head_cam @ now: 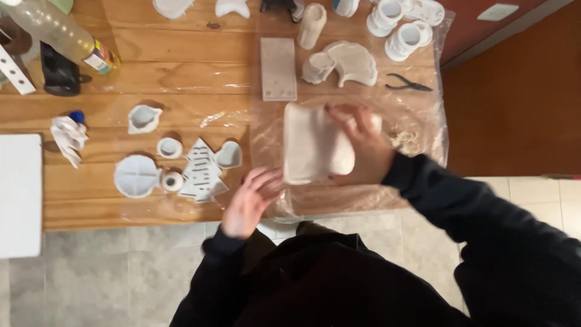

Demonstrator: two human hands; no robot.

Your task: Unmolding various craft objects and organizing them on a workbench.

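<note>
While the pale grey block of clay [315, 145] sits unshaped on the clear plastic sheet [423, 121], right hand [363, 145] clamps its far side, left hand [251, 200] open at its near corner.
Left of the block: white tree-shaped mould [203, 171], round white mould [136, 175]; far left above, clear bottle with yellow label [66, 36]; pliers [408, 83] right.

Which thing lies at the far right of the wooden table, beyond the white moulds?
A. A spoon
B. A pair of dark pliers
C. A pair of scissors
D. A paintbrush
B: a pair of dark pliers lies on the clear plastic sheet near the right edge of the wooden table, beside a curved white mould.
</note>
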